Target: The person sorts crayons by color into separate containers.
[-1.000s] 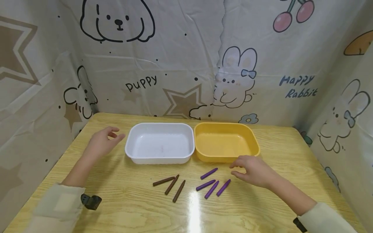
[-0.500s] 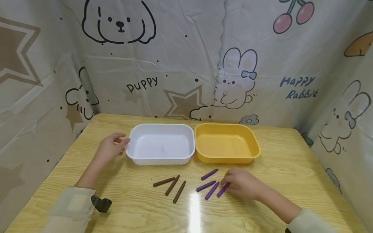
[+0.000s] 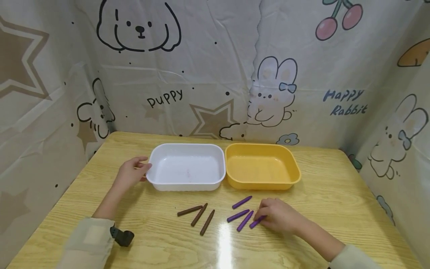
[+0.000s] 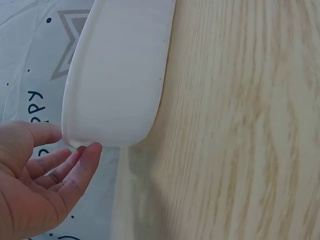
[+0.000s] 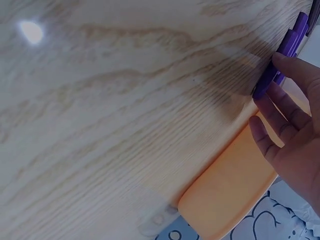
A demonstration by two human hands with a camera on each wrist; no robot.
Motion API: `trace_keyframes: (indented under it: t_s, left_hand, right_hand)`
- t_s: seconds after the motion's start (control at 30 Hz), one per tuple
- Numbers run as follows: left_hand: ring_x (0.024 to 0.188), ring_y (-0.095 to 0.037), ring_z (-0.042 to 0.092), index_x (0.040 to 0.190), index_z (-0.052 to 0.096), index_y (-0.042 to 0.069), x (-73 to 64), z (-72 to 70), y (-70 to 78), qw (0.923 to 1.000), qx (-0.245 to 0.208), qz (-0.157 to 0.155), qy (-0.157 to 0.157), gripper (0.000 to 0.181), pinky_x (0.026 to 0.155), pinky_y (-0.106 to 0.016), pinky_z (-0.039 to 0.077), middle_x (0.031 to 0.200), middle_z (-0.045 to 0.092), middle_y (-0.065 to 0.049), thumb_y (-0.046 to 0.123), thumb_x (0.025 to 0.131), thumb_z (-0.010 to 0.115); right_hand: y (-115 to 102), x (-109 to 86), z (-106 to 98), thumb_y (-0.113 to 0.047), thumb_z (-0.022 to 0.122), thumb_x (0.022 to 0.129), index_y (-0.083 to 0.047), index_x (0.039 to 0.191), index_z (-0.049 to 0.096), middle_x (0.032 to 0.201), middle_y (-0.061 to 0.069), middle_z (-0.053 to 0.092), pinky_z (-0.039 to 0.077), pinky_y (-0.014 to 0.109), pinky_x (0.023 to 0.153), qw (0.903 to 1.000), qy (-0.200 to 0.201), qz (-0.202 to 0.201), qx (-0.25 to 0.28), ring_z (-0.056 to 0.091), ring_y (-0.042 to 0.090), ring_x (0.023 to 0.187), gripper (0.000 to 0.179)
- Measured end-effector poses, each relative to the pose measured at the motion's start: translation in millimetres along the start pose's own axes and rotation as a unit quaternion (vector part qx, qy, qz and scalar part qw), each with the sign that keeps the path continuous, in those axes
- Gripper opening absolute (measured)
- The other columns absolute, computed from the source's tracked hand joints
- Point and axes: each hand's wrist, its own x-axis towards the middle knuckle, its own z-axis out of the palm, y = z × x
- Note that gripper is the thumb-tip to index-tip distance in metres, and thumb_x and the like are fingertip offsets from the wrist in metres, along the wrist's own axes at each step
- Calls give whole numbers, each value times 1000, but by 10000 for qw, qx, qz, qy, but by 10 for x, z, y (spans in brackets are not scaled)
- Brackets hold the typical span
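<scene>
My right hand [image 3: 280, 216] pinches the rightmost purple crayon [image 3: 256, 223] between thumb and fingers, low over the table. The right wrist view shows that crayon [image 5: 274, 65] between the thumb and fingertips of my hand [image 5: 295, 115]. Other purple crayons [image 3: 237, 215] lie just left of it. My left hand [image 3: 131, 172] is at the left end of the white tray [image 3: 188, 186], its fingers loosely bent. In the left wrist view the fingertips of that hand [image 4: 45, 180] touch the end of the tray [image 4: 117, 75].
Right of the white tray stands a yellow tray [image 3: 263, 184], touching or nearly touching it. Several brown crayons [image 3: 207, 222] lie in front of the white tray. A printed cloth [image 3: 208, 67] rises behind the wooden table [image 3: 161, 243].
My right hand has come down leftward from beside the yellow tray and taken hold of a purple crayon. My left hand has moved right to the white tray's end.
</scene>
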Motion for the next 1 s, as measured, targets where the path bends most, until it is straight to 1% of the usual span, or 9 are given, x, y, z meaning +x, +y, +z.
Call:
trace_keyframes:
  t_s: [0.2, 0.27, 0.37, 0.43, 0.63, 0.77, 0.9, 1.0]
  left_hand:
    - [74, -13, 64, 135, 43, -4, 29, 34, -30, 9999, -135, -18, 51, 47, 70, -32, 60, 113, 54, -27, 19, 96, 53]
    - [73, -12, 64, 135, 43, -4, 30, 42, -32, 9999, -144, -16, 72, 46, 70, -32, 60, 113, 55, -28, 18, 95, 53]
    - [73, -12, 64, 135, 43, -3, 29, 47, -32, 9998, -159, -39, 85, 46, 70, -33, 60, 113, 55, -27, 18, 95, 53]
    - [73, -12, 64, 135, 43, -3, 29, 50, -36, 9998, -163, -45, 80, 46, 70, -32, 60, 113, 55, -27, 19, 95, 53]
    - [72, -11, 64, 135, 44, -2, 24, 53, -44, 9998, -167, -29, 95, 47, 69, -31, 60, 113, 56, -26, 20, 95, 53]
    - [71, -11, 63, 135, 44, -2, 11, 55, -42, 9997, -238, -21, 106, 47, 68, -31, 60, 113, 56, -26, 19, 95, 54]
    - [70, -11, 63, 136, 43, -2, -4, 59, -43, 9995, -313, -60, 89, 47, 68, -31, 60, 113, 55, -26, 18, 95, 54]
    - [70, -11, 63, 136, 42, -2, -9, 63, -35, 9994, -326, -80, 90, 47, 68, -31, 60, 112, 55, -26, 18, 95, 53]
  right_hand:
    - [-38, 1, -30, -20, 76, 76, -26, 86, 73, 79, -13, 58, 40, 16, 61, 9995, -110, 264, 113, 45, -3, 71, 12]
    - [-41, 5, -39, -18, 76, 75, -25, 86, 73, 78, -13, 58, 40, 14, 60, 9996, -32, 237, 177, 46, -2, 70, 12]
    - [-31, 19, -55, -16, 77, 74, -22, 85, 74, 76, -12, 58, 39, 11, 59, 9994, 206, 124, 233, 47, -1, 67, 13]
    - [-30, 35, -83, -14, 77, 74, -20, 86, 74, 76, -11, 58, 40, 10, 58, 9989, 290, 156, 329, 48, -1, 66, 13]
    - [-38, 136, -229, -14, 75, 77, -18, 90, 73, 79, -9, 59, 44, 14, 60, 9976, 104, 490, 476, 51, 2, 69, 13]
    - [-21, 208, -305, -13, 74, 78, -17, 91, 73, 79, -8, 59, 44, 14, 59, 9971, 141, 547, 512, 51, 4, 68, 14]
    - [-17, 275, -359, -14, 73, 79, -16, 93, 73, 76, -9, 56, 40, 13, 57, 9965, 121, 647, 523, 47, 5, 66, 15]
    - [-12, 331, -396, -12, 74, 78, -16, 93, 74, 76, -9, 55, 39, 13, 56, 9968, 177, 602, 504, 46, 6, 65, 15]
